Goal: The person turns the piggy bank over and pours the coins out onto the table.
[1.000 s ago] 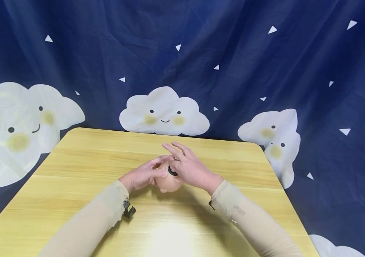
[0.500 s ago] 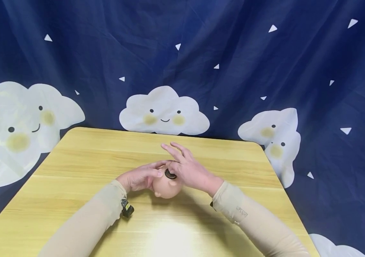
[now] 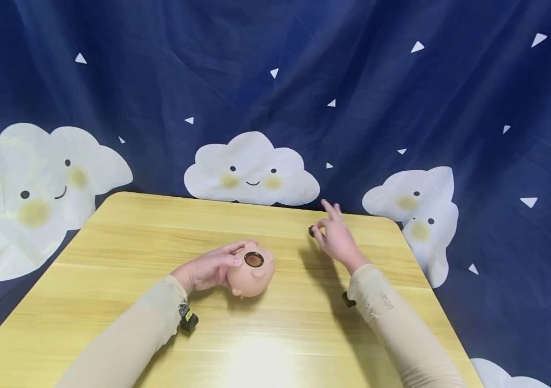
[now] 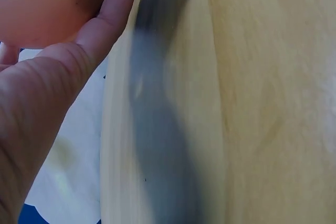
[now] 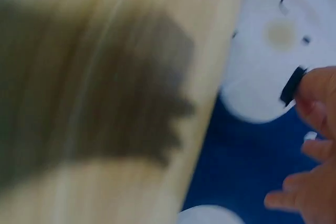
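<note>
Plainly, each hand has hold of something. The left hand [image 3: 209, 269] is clamped around the side of a round pink toy [image 3: 246, 284], its thumb lying on the upper surface and other fingers reaching round the far side. From that hand, the toy sits directly to the right, held against the fingers and palm side, with its round hole [image 3: 254, 260] turned upward and toward the head camera. A dark rim circles the hole, and small bumps stick out from the toy's body. Whether its underside touches the table [image 3: 125, 280] cannot be told. In the left wrist view, the toy fills the upper left corner, with the hand curving along its edge.

Well apart from the toy, over the far right part of the table, the right hand [image 3: 337, 240] pinches a small black cap [image 3: 311, 231] between thumb and forefinger. The cap is at the very tips, on the hand's left side, while the remaining fingers stretch outward, spread from the pinch. The right wrist view shows the cap tilted, its edge standing out dark against a white cloud [image 5: 262, 72].

Both arms wear beige sleeves [image 3: 130, 328]. Behind the table hangs a dark blue curtain [image 3: 236, 59] with smiling clouds and white triangles.
</note>
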`<state>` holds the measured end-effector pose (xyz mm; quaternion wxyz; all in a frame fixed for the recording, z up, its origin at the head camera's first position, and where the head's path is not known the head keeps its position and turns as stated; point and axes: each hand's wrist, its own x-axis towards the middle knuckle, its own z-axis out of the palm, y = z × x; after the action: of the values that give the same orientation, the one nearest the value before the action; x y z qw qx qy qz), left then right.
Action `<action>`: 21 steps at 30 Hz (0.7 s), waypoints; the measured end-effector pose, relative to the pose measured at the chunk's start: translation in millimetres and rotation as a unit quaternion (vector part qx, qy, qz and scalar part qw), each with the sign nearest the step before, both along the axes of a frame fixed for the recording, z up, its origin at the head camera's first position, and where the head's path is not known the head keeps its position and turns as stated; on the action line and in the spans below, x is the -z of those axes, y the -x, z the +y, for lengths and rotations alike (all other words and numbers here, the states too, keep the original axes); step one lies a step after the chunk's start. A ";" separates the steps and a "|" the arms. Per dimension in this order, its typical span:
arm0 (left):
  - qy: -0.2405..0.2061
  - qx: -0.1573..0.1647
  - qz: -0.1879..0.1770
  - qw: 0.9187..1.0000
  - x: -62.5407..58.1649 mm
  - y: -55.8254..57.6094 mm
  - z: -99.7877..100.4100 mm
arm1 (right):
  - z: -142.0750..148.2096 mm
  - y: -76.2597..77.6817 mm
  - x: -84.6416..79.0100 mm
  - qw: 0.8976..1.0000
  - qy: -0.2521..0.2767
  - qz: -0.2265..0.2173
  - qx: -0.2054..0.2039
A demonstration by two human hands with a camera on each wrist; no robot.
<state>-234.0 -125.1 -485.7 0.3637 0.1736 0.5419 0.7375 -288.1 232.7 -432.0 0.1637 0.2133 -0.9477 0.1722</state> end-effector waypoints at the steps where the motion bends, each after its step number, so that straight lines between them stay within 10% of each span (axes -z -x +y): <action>1: 0.002 -0.004 0.002 1.000 0.3 0.1 -0.9 | 10.4 2.6 4.2 0.999 -0.006 -0.014 0.029; 9: -0.005 -0.023 0.001 1.000 2.5 0.5 -4.3 | 65.7 6.3 31.3 0.947 -0.008 -0.202 0.250; 21: 0.001 -0.030 -0.003 1.000 1.7 -0.9 -3.8 | 79.5 3.0 55.4 0.925 -0.005 -0.247 0.290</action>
<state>-233.1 -129.0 -487.4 0.3426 0.1548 0.5464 0.7484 -291.0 312.2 -487.4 -0.0333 -0.1197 -0.9793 0.1599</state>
